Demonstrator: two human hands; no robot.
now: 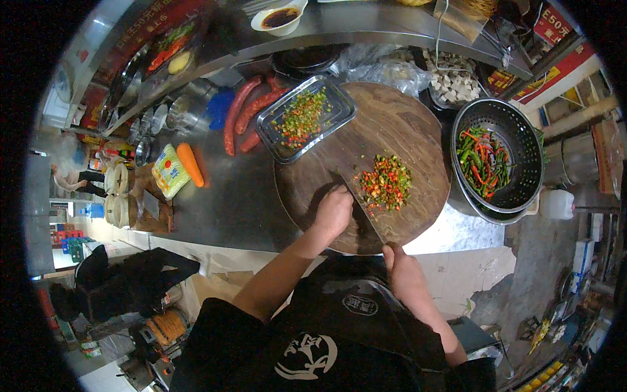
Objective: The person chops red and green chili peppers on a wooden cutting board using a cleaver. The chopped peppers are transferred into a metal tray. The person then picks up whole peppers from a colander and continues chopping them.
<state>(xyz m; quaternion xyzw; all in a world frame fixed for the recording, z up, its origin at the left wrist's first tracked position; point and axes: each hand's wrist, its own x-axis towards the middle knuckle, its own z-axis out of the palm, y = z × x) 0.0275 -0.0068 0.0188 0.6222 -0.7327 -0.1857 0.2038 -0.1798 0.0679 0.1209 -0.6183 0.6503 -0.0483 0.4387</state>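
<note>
On the round wooden chopping board (397, 117) lies a pile of chopped red and green chillies (386, 183). My right hand (402, 267) grips the handle of a knife (367, 210), whose blade runs up and left along the pile's left side. At the far end of the blade, my left hand (335, 208) is closed on or against the blade's back; its fingertips are hidden. A rectangular metal tray (343, 117) with more chopped chillies rests partly over the board's upper left edge. Right of the board, a black perforated colander (526, 147) holds whole red and green chillies (482, 159).
Sausages (240, 115), a carrot (190, 164) and a printed plastic packet (169, 171) lie left on the steel counter (220, 206). Cubed white food (455, 87) sits behind the colander. A raised steel shelf (392, 29) bears a bowl of dark sauce (280, 18). Another person (73, 180) stands far left.
</note>
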